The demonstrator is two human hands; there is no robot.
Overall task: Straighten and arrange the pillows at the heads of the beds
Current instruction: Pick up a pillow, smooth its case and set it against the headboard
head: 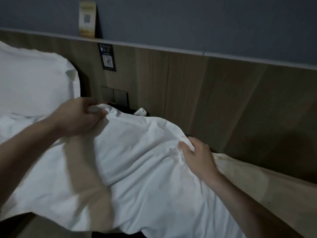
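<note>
- The pillow [140, 152] lies in the middle, near the wooden headboard [214, 93], crumpled and not yet straight.
- The left hand [77, 115] pinches its far left corner; the right hand [197, 155] grips its right edge, fingers curled into the cloth.
- Another pillow [32, 78] at far left seems already placed.
- A switch panel [115, 96] and a small white object [141, 111] sit just behind, so the gap there looks narrow.

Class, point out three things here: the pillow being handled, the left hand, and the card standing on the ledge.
pillow [137, 152]: head view, middle of its white case.
left hand [77, 115]: head view, back of hand.
card [87, 19]: head view, its printed face.
</note>
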